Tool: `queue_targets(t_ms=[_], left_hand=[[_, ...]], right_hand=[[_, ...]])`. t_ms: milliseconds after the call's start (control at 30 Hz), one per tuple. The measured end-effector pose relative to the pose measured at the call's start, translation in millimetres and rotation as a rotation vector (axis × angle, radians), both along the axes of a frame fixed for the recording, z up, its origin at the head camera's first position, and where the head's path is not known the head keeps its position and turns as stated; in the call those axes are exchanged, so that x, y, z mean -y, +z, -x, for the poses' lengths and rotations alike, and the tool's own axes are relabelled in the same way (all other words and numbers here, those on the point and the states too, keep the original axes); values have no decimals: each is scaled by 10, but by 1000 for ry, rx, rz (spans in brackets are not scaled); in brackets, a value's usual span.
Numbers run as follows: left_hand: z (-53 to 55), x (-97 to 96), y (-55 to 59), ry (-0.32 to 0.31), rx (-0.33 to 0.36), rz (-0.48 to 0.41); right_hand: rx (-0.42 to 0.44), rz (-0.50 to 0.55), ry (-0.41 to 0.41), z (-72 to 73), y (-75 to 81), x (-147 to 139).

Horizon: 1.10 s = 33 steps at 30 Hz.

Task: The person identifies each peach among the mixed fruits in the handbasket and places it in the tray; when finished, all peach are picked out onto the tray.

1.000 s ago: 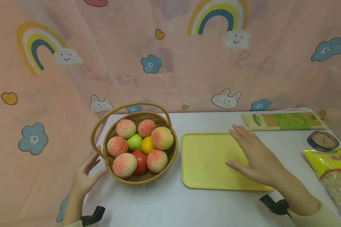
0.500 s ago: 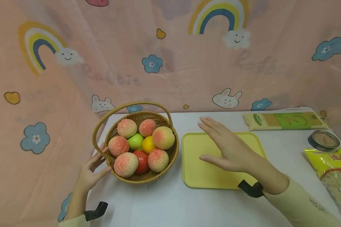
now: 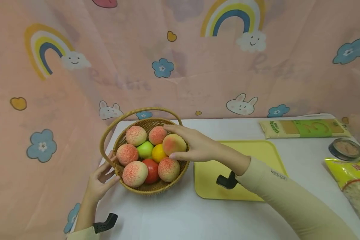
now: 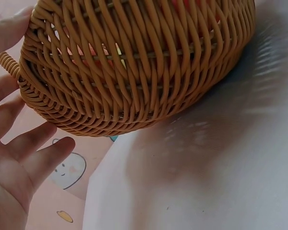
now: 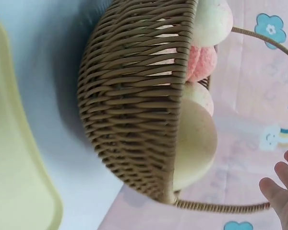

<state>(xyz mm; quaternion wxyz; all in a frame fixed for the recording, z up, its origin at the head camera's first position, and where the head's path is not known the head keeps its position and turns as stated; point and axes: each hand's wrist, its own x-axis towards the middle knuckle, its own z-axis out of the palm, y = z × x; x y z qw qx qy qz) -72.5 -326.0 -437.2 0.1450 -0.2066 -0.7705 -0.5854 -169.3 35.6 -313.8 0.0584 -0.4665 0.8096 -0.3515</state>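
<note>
The right hand (image 3: pixel 195 145) reaches over the wicker basket (image 3: pixel 147 188) and curls around a peach (image 3: pixel 173 144) on the basket's right side, with the index finger arched over the top of the fruit and the thumb against its lower front; the peach lies among the other fruit at the right edge of the heap. The left hand (image 3: pixel 100 180) sits at the basket's left side, fingers loosely spread and lightly bent, fingertips touching the woven wall where the handle (image 3: pixel 129 114) joins the rim; in the left wrist view the fingers (image 4: pixel 38 158) lie open just beside the weave, holding nothing. The basket stands on the white table (image 3: pixel 174 216) and holds several more pink peaches, a green apple (image 3: pixel 145 149), an orange (image 3: pixel 158 152) and a tomato (image 3: pixel 151 170) in the middle. Just to the right of the basket lies a yellow tray (image 3: pixel 252 150), with the right forearm in its cream sleeve (image 3: pixel 288 196) passing over it. Farther right, well apart from the basket, lie a green and tan packet (image 3: pixel 303 128), a round tin (image 3: pixel 345 149) and a yellow bag (image 3: pixel 352 180). A pink curtain (image 3: pixel 108 60) printed with rainbows, flowers and rabbits hangs behind.
</note>
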Motion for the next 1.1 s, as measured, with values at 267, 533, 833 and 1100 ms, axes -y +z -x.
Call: queue_targets(t_ms=[267, 533, 833, 1100], left_hand=[[11, 8, -8, -23, -26, -36], [43, 20, -26, -25, -20, -42], [54, -17, -75, -18, -17, -54], [6, -37, -64, -2, -5, -45]], right_hand=[[106, -9, 11, 246, 67, 485], [158, -50, 7, 436, 47, 926], [426, -17, -11, 624, -123, 1270], [436, -84, -69, 697, -214, 1455]])
